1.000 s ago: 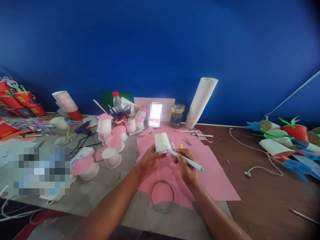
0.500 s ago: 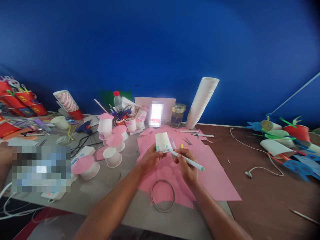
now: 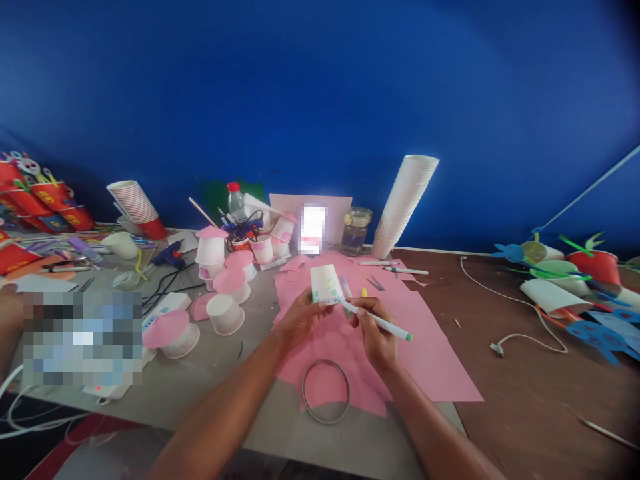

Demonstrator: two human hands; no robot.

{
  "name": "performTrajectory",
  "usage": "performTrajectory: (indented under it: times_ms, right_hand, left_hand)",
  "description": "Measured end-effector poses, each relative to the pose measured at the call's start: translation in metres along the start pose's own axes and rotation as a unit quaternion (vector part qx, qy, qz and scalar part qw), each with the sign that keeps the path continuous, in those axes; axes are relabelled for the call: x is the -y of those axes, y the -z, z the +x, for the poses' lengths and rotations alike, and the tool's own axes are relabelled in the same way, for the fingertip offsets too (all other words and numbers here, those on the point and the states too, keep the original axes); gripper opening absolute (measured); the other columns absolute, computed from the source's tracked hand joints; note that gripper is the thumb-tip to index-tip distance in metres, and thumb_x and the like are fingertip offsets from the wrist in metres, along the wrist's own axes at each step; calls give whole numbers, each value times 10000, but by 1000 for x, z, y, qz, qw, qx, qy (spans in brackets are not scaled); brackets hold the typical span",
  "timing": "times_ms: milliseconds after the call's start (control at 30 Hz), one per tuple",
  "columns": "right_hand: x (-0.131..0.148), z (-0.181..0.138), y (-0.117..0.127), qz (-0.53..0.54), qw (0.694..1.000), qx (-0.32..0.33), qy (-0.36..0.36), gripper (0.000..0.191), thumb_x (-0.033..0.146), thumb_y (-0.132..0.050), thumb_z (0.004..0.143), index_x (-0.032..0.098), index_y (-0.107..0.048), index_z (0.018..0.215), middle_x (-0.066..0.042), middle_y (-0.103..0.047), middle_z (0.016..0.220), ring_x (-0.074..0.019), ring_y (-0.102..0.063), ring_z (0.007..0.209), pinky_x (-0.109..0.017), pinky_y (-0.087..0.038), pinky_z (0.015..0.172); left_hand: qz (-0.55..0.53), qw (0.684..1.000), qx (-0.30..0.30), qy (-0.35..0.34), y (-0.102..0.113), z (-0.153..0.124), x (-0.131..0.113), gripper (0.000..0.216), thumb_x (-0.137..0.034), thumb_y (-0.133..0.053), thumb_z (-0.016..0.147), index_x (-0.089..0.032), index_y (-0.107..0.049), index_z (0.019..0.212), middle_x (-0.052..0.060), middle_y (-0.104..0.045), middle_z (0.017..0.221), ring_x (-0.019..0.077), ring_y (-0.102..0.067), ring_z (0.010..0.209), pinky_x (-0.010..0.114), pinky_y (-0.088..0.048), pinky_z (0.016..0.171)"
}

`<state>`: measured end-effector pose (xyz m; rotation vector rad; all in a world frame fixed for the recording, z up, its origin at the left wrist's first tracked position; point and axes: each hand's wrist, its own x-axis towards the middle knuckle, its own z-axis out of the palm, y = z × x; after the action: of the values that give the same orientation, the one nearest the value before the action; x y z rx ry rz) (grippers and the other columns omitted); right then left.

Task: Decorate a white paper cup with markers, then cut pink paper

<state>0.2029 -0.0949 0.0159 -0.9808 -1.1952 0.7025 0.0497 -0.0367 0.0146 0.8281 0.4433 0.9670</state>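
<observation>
Where the desk (image 3: 265,417) comes closest to the person, a thin grey ring (image 3: 327,423) lies near the front edge, its far part over pink paper (image 3: 435,360). Beyond it, well in from that edge, the two hands meet above the paper. The right hand (image 3: 377,337) has its fingers clasped around a marker (image 3: 385,324) near the tip, the green end slanting away toward the desk's front right corner. The left hand (image 3: 300,321) grips a white paper cup (image 3: 326,280) low on its side, thumb on the near face, the other fingers partly hidden. The cup is held off the desk, blue and green marks along its lower part; whether the marker tip touches it cannot be told.

The cup should be very light and easily dented, its thin wall giving under a hard squeeze, so a gentle hold at its stiffer rim or base seems best, clear of the marks, which might smear. The marker looks light and rigid, its smooth barrel perhaps a little slippery; it is best taken close to the tip.

Toward the desk's back edge stand a lidded jar (image 3: 354,239) and a tall, leaning stack of cups (image 3: 405,207).
</observation>
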Motion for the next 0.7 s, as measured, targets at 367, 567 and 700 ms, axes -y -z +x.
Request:
performTrajectory:
  times_ms: [367,567,700]
  right_hand:
    - [-1,0,1,-1,1000,1,1,127,287,-506,881,211,-602,850,34,-536,591,-129,-507,552,-287,-458,562]
    - [-1,0,0,10,1000,20,6,136,320,-524,890,209,-601,876,31,-546,602,-130,-510,550,-288,-455,560]
    - [0,0,0,11,1000,24,9,130,319,-533,893,209,-603,887,29,-552,608,-131,-518,555,-291,-462,572]
  left_hand:
    - [7,1000,-13,2,-2,1,-1,454,-268,-824,630,-170,-639,1033,68,-670,980,185,-595,917,343,-408,877]
    - [11,1000,-25,2,-4,0,-1,457,-269,-842,603,-174,-637,1001,52,-667,950,172,-593,882,340,-415,859]
    - [17,1000,-25,-2,-3,1,-1,456,-268,-839,609,-176,-634,1006,58,-659,958,178,-585,887,338,-414,846]
